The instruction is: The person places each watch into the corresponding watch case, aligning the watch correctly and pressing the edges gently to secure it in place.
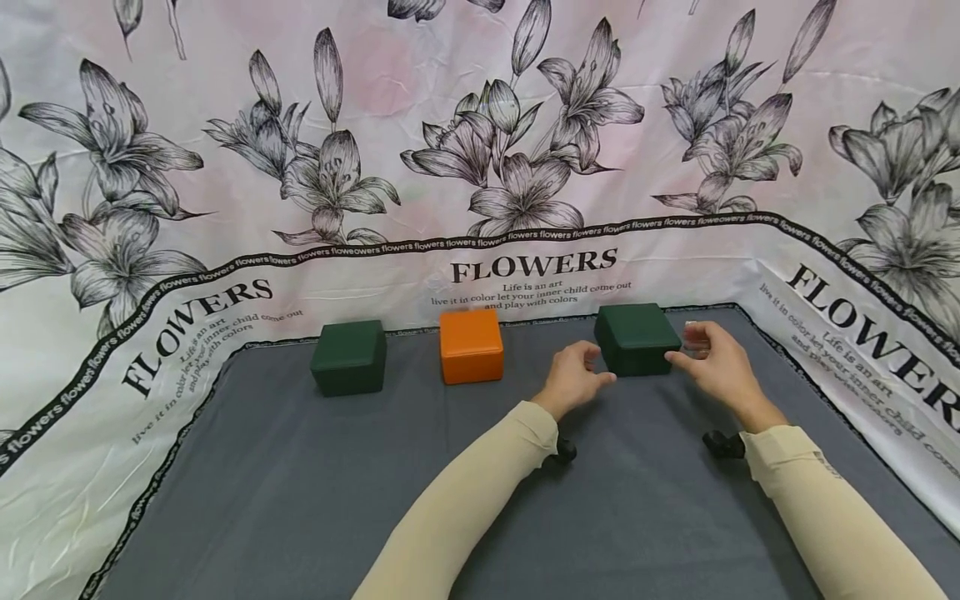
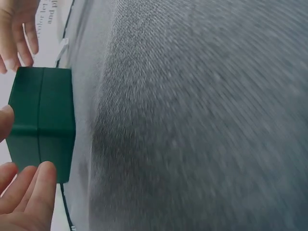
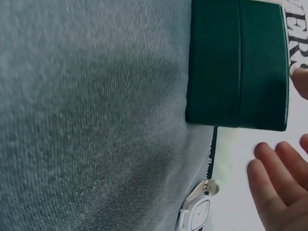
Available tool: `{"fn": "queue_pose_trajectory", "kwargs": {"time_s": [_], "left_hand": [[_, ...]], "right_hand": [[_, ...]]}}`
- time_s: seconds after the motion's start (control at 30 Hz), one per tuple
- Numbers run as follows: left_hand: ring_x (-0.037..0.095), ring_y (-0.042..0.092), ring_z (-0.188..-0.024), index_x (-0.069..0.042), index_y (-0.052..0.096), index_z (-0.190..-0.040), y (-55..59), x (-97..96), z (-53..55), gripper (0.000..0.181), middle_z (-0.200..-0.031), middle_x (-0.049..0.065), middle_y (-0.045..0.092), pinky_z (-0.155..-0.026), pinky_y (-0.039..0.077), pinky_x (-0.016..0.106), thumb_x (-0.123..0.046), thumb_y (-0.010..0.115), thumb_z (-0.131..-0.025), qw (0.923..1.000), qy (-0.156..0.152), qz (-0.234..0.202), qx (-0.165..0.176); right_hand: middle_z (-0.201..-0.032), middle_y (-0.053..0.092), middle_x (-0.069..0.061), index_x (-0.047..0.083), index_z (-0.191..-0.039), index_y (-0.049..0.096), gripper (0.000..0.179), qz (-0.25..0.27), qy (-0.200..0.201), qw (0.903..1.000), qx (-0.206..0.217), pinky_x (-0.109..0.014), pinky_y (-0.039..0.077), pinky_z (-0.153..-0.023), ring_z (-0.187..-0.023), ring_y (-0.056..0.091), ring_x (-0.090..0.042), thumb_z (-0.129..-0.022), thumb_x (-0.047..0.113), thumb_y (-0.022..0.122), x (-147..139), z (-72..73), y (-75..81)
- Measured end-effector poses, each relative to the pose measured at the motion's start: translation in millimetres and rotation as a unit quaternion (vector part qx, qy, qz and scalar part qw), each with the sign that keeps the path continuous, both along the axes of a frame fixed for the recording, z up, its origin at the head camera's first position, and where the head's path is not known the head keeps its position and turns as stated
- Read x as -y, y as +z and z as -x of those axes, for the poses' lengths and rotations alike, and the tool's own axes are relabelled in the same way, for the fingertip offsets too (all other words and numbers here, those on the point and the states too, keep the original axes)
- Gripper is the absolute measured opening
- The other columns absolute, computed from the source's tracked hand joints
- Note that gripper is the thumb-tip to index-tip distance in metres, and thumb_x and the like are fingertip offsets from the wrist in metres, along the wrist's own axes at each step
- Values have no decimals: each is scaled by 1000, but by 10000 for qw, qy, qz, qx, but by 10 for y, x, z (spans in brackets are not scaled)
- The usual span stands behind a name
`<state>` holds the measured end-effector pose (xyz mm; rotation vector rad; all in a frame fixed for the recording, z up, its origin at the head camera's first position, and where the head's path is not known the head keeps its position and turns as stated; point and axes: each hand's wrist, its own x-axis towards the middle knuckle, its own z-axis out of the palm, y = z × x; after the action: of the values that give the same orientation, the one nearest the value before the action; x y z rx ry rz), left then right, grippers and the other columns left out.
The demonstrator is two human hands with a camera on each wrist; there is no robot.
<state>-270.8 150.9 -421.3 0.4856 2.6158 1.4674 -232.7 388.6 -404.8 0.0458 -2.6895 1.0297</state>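
At the back right of the grey cloth sits a dark green box point(image 1: 637, 337) with a seam round its sides. On its left side is my left hand point(image 1: 573, 379), fingers loosely bent and thumb apart. Across from it, my right hand point(image 1: 714, 367) is at the box's right side with fingers spread. In the left wrist view, left fingertips overlap the box point(image 2: 41, 110); whether they touch it I cannot tell. The right wrist view has a gap between most right fingers and the box. A pale wristwatch point(image 3: 197, 212) lies on the cloth near the right fingers.
An orange box point(image 1: 471, 346) stands left of my left hand. Farther left is a second dark green box point(image 1: 348, 357). Behind them rises a white curtain point(image 1: 390, 287) printed with flowers and lettering, which also borders the grey cloth point(image 1: 322, 492) on both sides.
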Motion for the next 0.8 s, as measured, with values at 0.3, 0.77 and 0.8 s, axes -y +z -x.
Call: {"fn": "queue_pose_trajectory", "kwargs": {"time_s": [0.3,0.77,0.8], "left_hand": [[11,61,-99,-11,58,-130,-42,-215,60,56,-117,0,63,-79,51,26,-23,80,-80,9986,520,95,101],[14,62,-89,-10,67,-119,-147,-471,112,42,-101,5,68,-75,52,27,-17,80,-79,9931,1094,-286,-311],[14,62,-88,-9,68,-119,-152,-492,111,41,-100,5,68,-75,52,27,-17,79,-80,9924,1145,-329,-311]], "right_hand": [[-128,49,-31,-8,-141,34,73,130,158,9972,719,-55,48,-86,-115,51,-44,-93,40,60,-25,119,-83],[-124,53,-31,-9,-136,42,64,130,4,9982,582,-52,49,-85,-112,54,-43,-95,37,59,-54,200,-178],[-123,54,-31,-9,-136,42,64,137,-35,9982,583,-52,49,-85,-112,54,-43,-95,37,59,-57,191,-177]]}}
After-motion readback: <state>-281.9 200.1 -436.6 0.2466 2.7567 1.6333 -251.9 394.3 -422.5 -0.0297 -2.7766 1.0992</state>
